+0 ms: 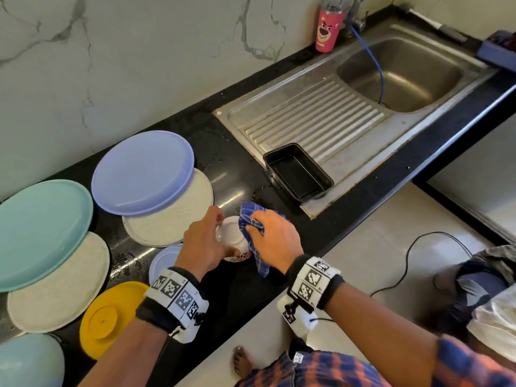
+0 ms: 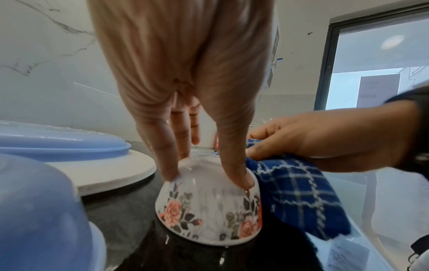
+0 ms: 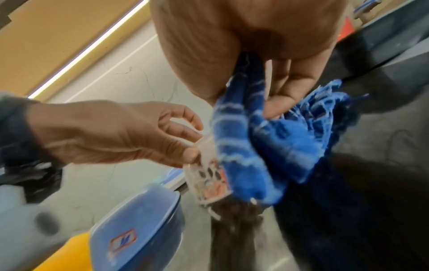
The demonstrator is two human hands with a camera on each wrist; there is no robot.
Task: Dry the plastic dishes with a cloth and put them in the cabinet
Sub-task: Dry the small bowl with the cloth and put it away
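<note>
A small white bowl with a rose pattern [image 1: 231, 241] [image 2: 209, 207] [image 3: 209, 183] stands upside down on the black counter [image 1: 245, 291]. My left hand [image 1: 208, 241] [image 2: 204, 165] [image 3: 130, 133] grips its base from above, thumb and fingers on opposite sides. My right hand [image 1: 273, 238] [image 2: 325, 139] [image 3: 274, 102] holds a blue checked cloth [image 1: 252, 227] [image 2: 294, 194] [image 3: 267, 150] bunched against the bowl's right side.
Upturned plates lie to the left: lilac [image 1: 142, 171], teal [image 1: 42, 233], cream [image 1: 173, 222], yellow [image 1: 111, 317], and a light blue bowl [image 1: 28, 361]. A black rectangular tub [image 1: 298, 174] sits on the steel drainboard [image 1: 321, 115]. Sink [image 1: 402, 74] and pink tumbler [image 1: 326, 29] stand farther right.
</note>
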